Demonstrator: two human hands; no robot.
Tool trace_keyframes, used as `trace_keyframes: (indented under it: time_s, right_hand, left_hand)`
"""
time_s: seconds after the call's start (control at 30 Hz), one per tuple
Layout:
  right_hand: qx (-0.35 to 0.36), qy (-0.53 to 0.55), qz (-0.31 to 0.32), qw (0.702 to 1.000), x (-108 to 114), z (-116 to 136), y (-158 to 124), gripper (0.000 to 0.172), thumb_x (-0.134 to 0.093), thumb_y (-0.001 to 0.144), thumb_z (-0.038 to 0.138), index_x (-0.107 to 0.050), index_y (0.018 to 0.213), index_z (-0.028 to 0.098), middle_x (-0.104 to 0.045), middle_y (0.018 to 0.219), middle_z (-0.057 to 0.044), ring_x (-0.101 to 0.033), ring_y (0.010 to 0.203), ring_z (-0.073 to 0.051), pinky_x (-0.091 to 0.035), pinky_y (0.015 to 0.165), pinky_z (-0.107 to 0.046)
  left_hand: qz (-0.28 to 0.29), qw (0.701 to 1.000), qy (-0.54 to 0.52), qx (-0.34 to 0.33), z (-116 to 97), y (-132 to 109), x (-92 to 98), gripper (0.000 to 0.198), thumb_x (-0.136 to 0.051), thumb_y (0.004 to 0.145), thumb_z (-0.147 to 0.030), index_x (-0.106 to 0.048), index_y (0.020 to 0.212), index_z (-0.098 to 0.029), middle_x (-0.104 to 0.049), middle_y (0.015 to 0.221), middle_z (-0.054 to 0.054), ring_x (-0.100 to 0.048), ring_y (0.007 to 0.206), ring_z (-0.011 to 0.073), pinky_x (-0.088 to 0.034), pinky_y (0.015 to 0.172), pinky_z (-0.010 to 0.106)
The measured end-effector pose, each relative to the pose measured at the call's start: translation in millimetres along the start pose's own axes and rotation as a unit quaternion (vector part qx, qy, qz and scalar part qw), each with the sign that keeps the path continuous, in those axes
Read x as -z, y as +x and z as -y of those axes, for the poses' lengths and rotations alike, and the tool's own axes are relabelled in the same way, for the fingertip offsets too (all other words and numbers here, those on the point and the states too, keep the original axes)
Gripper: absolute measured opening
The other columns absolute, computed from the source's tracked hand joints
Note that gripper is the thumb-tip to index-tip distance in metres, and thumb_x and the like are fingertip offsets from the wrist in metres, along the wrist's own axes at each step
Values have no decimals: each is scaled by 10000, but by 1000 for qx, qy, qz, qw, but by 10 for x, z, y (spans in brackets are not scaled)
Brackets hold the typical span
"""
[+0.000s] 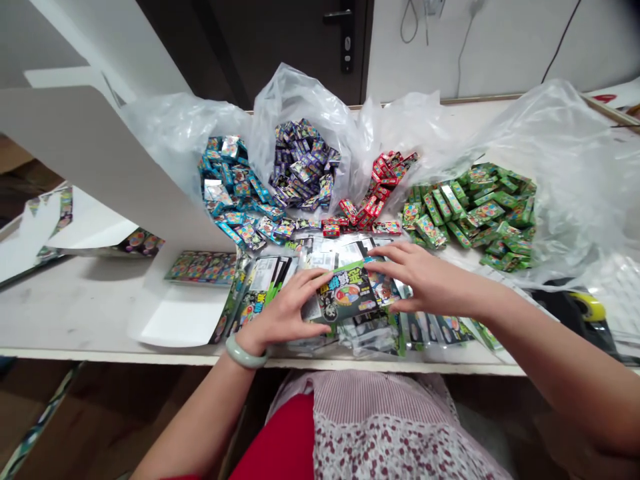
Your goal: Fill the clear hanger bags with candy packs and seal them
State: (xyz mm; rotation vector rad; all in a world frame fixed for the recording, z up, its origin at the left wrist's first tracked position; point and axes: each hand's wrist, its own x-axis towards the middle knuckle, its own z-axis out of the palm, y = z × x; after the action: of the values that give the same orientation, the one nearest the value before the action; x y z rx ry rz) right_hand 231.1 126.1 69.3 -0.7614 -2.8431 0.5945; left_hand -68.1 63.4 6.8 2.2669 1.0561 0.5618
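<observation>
A dark printed packet [347, 293] with green trim and a round colourful picture lies between my two hands. My left hand [287, 310], with a pale green bangle on the wrist, grips its left end, fingers above and thumb below. On the right end, the fingers of my right hand [417, 277] close over the top and lower edges. Beneath them is a layer of clear plastic-wrapped printed pouches [375, 333]. Just beyond lie small red boxes [370, 210] and small blue boxes [227, 177].
Clear plastic bags hold small purple boxes [303, 163] and green boxes [475, 207] along the back. An open white carton [175, 320] stands at left with printed packs inside. A yellow-and-black tape roll [590, 307] lies at right. The table's front edge [125, 358] is close to me.
</observation>
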Motion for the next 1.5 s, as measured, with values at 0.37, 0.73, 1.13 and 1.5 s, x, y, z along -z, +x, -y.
trace_keyframes:
  time_s: [0.37,0.73,1.13,1.5]
  right_hand:
    - [-192,316,-208,905,-609,271,-32,403,-658,836,358,-524,1212,305,-425,1400,-93,-458,1280,-274,-482,983,-479]
    - [-283,450,-413,739,-899,416,-57,418,-696,771,334,-493,1134,289,-592,1144,-60,-626,764,-138,-567,692,-304]
    - [-226,361,-321,846,-888,391,-145,155,-553,895,325,-678,910,234,-646,1016,-71,-607,986,-209,-529,766,-348]
    - [-208,387,-252,862,-623,476,-67,123,-659,801,313,-619,842,204,-616,937,-53,-603,869,-174,-510,682,-306]
  left_hand:
    - [-152,985,73,32,-176,-25,-101,873,-793,695,-326,-319,1423,-241,-428,1367,134,-400,1287,337,-352,1086,549]
    - [-225,905,-333,140,-336,63,-700,594,-574,883,-248,-324,1421,-280,-549,1212,98,-613,942,170,-536,871,359]
    - [-270,892,-330,151,-395,242,-506,123,-562,907,-296,-572,858,-184,-643,1049,72,-607,1018,198,-495,904,349]
    - [-249,908,-321,101,-487,261,-326,109,-688,818,-279,-658,816,-174,-640,844,51,-609,817,165,-512,725,294]
